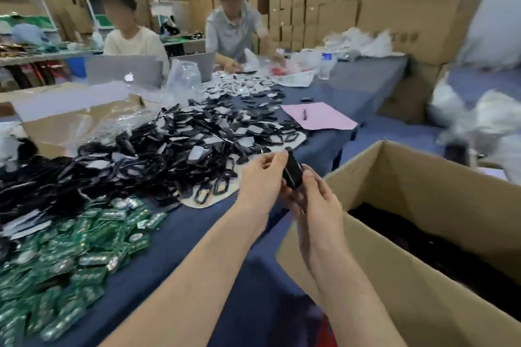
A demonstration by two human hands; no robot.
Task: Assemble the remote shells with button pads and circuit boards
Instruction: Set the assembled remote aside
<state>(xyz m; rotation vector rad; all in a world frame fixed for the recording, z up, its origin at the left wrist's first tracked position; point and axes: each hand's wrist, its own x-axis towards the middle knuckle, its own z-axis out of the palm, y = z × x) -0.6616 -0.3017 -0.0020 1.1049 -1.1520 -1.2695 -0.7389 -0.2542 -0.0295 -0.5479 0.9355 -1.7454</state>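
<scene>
Black remote shell [293, 172] pinched between left hand [260, 177] and right hand [318, 205]

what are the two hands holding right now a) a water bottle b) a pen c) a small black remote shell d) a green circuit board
c: the left hand and right hand both grip a small black remote shell between them, while the green circuit boards lie in a pile on the table.
</scene>
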